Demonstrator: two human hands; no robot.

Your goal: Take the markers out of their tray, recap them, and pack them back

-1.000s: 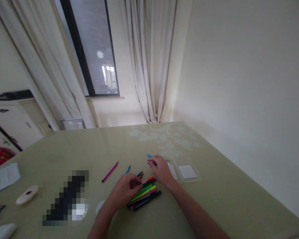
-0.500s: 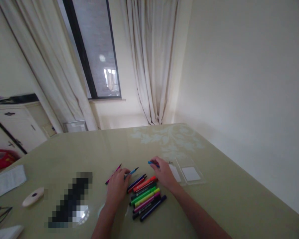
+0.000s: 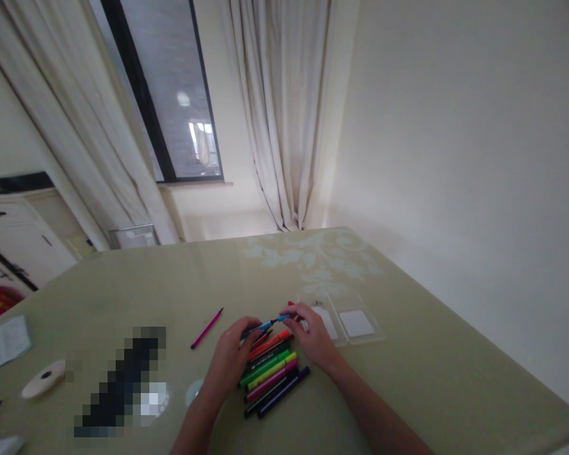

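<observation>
A blue marker (image 3: 258, 329) is held in my left hand (image 3: 237, 344), its tip pointing up to the right. In the fingers of my right hand (image 3: 313, 333) is a light-blue marker cap (image 3: 283, 318), right at the marker's tip; whether it covers the tip I cannot tell. Beneath and between the hands lie several markers side by side, among them a green marker (image 3: 264, 368), a yellow marker (image 3: 272, 371) and a dark blue marker (image 3: 284, 392). A magenta marker (image 3: 207, 328) without its cap lies apart, left of my left hand. A red piece (image 3: 291, 303) shows behind my right fingers.
An opened clear plastic case (image 3: 358, 323) with white inserts lies beyond my right hand. To the left are a pixelated dark object (image 3: 121, 382), a pale oval object (image 3: 44, 379) and a folded cloth or paper (image 3: 4, 343). A wall (image 3: 478, 189) runs along the table's right side.
My hands have come together, bringing the cap to the blue marker's tip. My left hand has moved right, away from the magenta marker. The view has shifted slightly.
</observation>
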